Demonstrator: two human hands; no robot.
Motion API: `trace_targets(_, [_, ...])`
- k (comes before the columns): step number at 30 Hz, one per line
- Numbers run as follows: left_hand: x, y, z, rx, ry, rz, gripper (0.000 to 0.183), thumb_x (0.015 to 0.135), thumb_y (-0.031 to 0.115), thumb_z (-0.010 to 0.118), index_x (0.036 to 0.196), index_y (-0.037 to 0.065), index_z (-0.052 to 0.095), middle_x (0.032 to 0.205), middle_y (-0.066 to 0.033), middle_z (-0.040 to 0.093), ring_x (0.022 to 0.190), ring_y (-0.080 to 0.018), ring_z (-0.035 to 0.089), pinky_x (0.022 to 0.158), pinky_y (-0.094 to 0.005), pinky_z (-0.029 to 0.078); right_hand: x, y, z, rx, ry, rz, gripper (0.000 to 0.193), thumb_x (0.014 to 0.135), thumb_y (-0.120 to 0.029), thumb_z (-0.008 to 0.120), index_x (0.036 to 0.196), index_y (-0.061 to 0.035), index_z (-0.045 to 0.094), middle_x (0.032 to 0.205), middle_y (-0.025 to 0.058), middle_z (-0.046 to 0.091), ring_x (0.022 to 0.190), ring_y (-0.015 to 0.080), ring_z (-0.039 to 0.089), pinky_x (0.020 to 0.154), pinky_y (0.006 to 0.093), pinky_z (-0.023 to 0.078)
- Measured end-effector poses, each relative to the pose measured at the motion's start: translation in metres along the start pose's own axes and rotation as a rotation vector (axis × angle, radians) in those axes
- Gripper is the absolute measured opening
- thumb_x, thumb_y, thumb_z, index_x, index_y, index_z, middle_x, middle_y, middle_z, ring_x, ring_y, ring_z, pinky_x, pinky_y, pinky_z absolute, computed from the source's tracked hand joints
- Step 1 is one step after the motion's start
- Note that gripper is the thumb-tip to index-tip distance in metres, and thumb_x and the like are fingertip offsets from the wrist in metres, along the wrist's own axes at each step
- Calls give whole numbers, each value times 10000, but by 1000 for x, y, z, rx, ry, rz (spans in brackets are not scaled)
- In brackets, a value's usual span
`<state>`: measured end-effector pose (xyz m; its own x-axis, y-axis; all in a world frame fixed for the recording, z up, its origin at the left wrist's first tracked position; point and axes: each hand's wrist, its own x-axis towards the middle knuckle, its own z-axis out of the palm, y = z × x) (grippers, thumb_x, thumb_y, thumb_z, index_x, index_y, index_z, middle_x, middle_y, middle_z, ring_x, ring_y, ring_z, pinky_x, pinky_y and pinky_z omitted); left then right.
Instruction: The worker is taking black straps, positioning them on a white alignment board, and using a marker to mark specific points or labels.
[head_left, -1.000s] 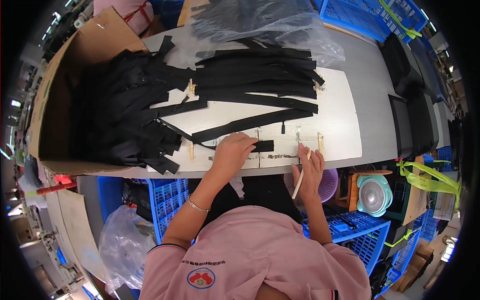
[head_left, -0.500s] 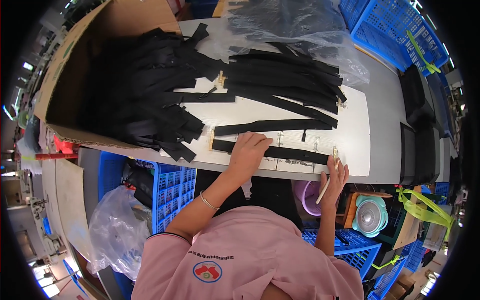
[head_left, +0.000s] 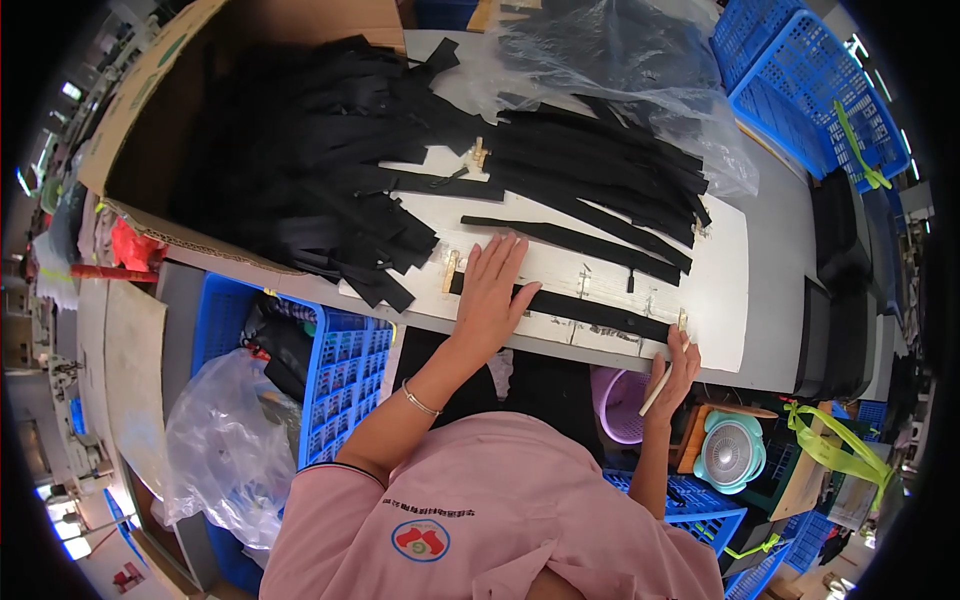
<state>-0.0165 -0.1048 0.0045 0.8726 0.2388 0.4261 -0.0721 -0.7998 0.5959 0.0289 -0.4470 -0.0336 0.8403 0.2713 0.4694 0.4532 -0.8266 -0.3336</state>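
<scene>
A narrow black zipper strip [head_left: 590, 310] lies along the near edge of a white marked board [head_left: 722, 300]. My left hand [head_left: 490, 290] rests flat over its left part, fingers stretched and pointing away from me. At the strip's right end are the fingertips of my right hand [head_left: 680, 362], beside a small tan block [head_left: 683, 318]. That hand is closed on a thin pale stick [head_left: 655, 390], which points down toward me. Just beyond my left fingertips lies another black zipper strip [head_left: 580, 243], slanting, with a small pull hanging from it.
Many black strips [head_left: 600, 165] are laid side by side farther back. A large heap of strips [head_left: 310, 170] spills from a cardboard box [head_left: 140, 130] at left. Clear plastic sheeting [head_left: 610, 50] and a blue crate [head_left: 820, 100] stand behind. Below the table is a purple bin [head_left: 620, 405].
My left hand's fingers have straightened and reached farther forward. The second strip's left end has shifted away from me. My right hand stays at the near strip's end. The whole view has tilted slightly.
</scene>
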Motion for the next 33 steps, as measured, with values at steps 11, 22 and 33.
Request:
trace_targets(11, [-71, -8, -36, 155, -158, -124, 604, 956, 251, 699, 1498, 57, 516, 1592, -131, 447, 1520, -346, 336, 1234, -607, 123, 0, 0, -4, -56, 6, -41, 411, 1015, -166, 591, 1416, -75, 608, 1400, 168, 612, 1333, 400, 501, 1166, 514, 357])
trace_targets(22, [-61, -22, -37, 99, -66, -31, 529, 934, 258, 729, 1399, 48, 588, 1470, -129, 548, 1446, -354, 432, 1214, -568, 235, 19, -35, -15, -47, 9, 33, 417, 957, -50, 610, 1373, -69, 620, 1388, 138, 631, 1341, 383, 499, 1174, 491, 344])
trace_targets(33, [-66, -29, -29, 162, -50, -6, 584, 929, 298, 725, 1467, 141, 559, 1496, -103, 523, 1459, -334, 417, 1208, -553, 243, 78, -193, 41, 950, -373, 175, 269, 1064, -173, 568, 1213, 13, 691, 887, 36, 668, 775, 70, 587, 688, 220, 468])
